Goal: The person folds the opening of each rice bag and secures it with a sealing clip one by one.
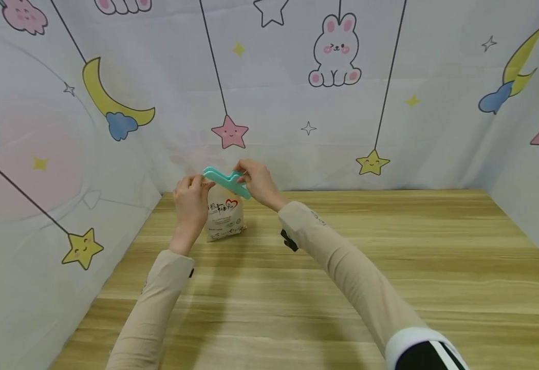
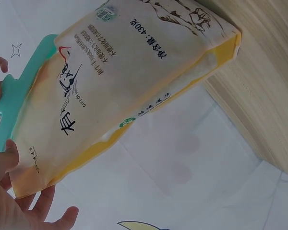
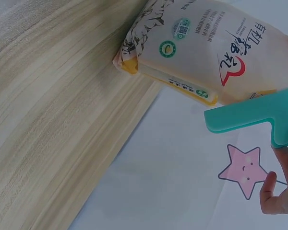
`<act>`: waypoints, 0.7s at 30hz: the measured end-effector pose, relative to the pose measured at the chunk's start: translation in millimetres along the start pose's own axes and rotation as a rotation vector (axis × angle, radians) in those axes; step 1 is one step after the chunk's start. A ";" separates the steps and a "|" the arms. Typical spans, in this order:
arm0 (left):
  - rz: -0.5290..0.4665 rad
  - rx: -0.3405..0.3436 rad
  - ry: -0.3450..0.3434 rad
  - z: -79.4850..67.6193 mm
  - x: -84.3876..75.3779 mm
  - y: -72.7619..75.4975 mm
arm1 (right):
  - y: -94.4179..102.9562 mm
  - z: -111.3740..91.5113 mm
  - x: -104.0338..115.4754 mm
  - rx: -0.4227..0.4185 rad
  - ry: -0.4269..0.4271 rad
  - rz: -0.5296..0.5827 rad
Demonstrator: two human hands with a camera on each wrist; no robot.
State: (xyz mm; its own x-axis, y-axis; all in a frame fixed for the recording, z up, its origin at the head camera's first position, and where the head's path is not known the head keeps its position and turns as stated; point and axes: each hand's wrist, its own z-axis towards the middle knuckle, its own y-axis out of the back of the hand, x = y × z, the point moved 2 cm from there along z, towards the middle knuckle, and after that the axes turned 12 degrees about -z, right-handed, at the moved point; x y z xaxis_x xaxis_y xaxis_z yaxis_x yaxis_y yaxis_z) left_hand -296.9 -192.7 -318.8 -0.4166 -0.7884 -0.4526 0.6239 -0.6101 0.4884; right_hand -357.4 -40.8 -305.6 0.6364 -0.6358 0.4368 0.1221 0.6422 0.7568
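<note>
A cream-coloured printed food bag (image 1: pixel 225 218) with yellow side edges stands upright near the back of the table. My left hand (image 1: pixel 191 203) pinches its top left corner between thumb and fingers. In my right hand (image 1: pixel 261 184) is a teal bag clip (image 1: pixel 225 180), gripped by its handle in the middle. The long bar of the clip lies across the bag's top edge, as the left wrist view shows along the clip (image 2: pixel 26 81). Seen from the right wrist, one end of the clip (image 3: pixel 240 116) sticks out past the bag's side (image 3: pixel 197 48).
The wood-grain table (image 1: pixel 366 267) stretches out to the right and toward me. Behind it hangs a white cloth (image 1: pixel 287 103) printed with stars, moons and a rabbit, which also runs along both sides. The bag stands close to the table's back edge.
</note>
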 end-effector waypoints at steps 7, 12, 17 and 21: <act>0.004 -0.002 0.000 -0.3 -0.7 0.0 | 0.2 1.8 2.6 0.015 -0.009 0.011; 0.005 -0.015 -0.003 0.0 -1.5 1.6 | 0.6 2.6 4.8 0.019 -0.014 0.005; 0.002 -0.020 -0.004 0.4 -1.2 1.9 | -0.4 2.1 6.0 0.000 -0.006 -0.005; 0.008 -0.021 0.001 0.0 -0.1 1.2 | -1.4 1.4 5.6 -0.005 -0.006 -0.008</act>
State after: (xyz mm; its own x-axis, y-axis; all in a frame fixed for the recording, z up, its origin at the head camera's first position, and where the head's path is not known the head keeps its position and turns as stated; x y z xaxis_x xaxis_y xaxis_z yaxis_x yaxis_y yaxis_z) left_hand -296.1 -193.4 -318.1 -0.4112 -0.7930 -0.4495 0.6411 -0.6021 0.4758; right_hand -355.1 -45.9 -303.6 0.6307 -0.6437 0.4334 0.1309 0.6388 0.7582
